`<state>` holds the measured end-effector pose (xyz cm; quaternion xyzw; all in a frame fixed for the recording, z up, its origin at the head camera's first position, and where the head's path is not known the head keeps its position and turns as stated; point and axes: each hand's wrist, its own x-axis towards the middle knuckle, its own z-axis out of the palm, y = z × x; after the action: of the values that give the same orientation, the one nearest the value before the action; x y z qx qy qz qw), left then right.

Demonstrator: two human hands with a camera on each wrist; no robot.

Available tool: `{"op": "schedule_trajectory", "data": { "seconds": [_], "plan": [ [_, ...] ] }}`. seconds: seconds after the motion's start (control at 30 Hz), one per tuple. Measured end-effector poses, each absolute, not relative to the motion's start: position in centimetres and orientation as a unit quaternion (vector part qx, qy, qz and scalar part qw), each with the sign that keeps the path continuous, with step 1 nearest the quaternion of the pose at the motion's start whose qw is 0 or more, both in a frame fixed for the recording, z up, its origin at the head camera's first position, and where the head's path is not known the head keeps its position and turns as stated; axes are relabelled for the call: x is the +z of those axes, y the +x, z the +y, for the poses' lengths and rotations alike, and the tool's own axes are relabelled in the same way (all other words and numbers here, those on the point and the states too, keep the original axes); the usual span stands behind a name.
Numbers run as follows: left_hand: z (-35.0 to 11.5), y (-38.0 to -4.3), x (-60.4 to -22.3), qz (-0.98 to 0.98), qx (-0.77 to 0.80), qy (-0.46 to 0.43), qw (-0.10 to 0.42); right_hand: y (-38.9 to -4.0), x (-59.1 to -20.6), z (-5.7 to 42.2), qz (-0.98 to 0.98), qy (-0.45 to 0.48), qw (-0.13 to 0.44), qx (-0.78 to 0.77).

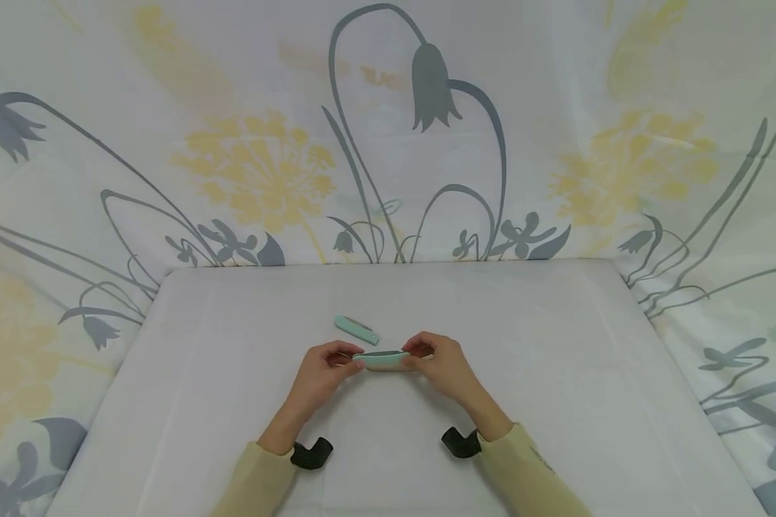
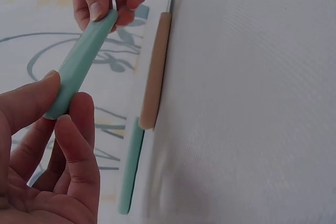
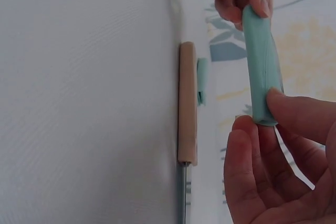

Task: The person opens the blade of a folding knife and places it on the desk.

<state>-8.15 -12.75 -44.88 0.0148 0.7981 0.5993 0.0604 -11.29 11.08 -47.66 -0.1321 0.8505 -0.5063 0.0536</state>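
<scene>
Both hands hold a mint-green folding knife point(image 1: 380, 361) lengthwise, one at each end, raised above the table. My left hand point(image 1: 320, 370) pinches its left end between thumb and fingers. The right hand point(image 1: 442, 366) pinches the opposite end, thumb on the near side. A grey metal edge runs along the top of the handle; in the right wrist view a silver strip also shows below the right-hand end. Lying under the held knife is a tan-handled knife point(image 3: 186, 103) with its blade out. Beyond it lies a second mint-green folding knife point(image 1: 356, 329), metal edge showing.
A white cloth covers the table point(image 1: 233, 309). Behind and at both sides hangs a curtain point(image 1: 388, 165) printed with grey and yellow flowers. Black curved pieces point(image 1: 312, 454) sit at both wrists, by the pale yellow sleeves point(image 1: 252, 477).
</scene>
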Motion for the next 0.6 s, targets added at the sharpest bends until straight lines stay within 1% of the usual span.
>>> {"op": "schedule_trajectory", "data": {
  "seconds": [0.3,0.47,0.6],
  "plan": [
    [-11.9,-8.1,-45.0,0.793,0.604,0.037,0.069,-10.9,-47.7,12.2,0.846,-0.126,0.051,-0.516],
    [-11.2,-8.1,-45.0,0.789,0.609,0.043,0.074,-10.8,-47.3,12.5,0.832,-0.145,0.049,-0.533],
    [-10.6,-8.0,-45.0,0.784,0.614,0.050,0.075,-10.9,-47.0,12.3,0.824,-0.179,0.051,-0.536]
  ]
}}
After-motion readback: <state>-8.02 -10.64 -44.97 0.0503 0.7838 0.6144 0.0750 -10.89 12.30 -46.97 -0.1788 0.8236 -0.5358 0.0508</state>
